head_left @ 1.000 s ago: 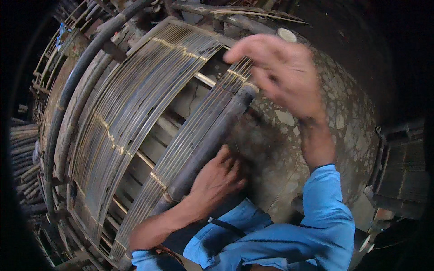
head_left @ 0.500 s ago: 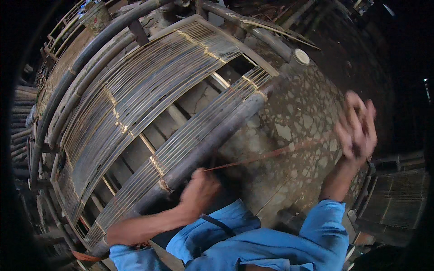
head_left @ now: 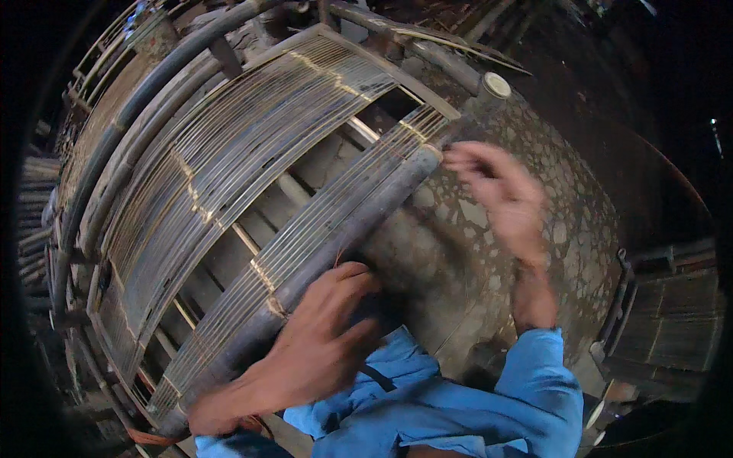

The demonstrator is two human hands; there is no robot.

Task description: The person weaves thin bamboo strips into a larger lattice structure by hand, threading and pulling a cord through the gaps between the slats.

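Observation:
A bench-like bamboo frame [head_left: 458, 114] carries thin slats [head_left: 244, 130] bound in rows with pale lashing. Along its near side runs a thick dark bamboo pole [head_left: 359, 217]. My left hand [head_left: 324, 324] is beside this pole, its fingers curled in. A short end of thin reddish cord [head_left: 337, 259] shows just above its knuckles; the rest is hidden. Near the pole's right end, my right hand [head_left: 500, 191] is smeared by motion, its fingertips close to the tied joint. Whether it holds the cord cannot be made out.
An orange-red strip [head_left: 149, 437] is wrapped at the lower left corner. Bamboo rails [head_left: 114, 137] curve along the far left. Stony floor [head_left: 565, 206] lies to the right, where another slatted piece [head_left: 676, 328] stands. A cut bamboo end [head_left: 496, 85] points up at the far right corner.
My right hand has swung left and inward to the pole's end. The reddish cord, stretched between both hands before, no longer shows taut. My left hand has turned and risen toward the view.

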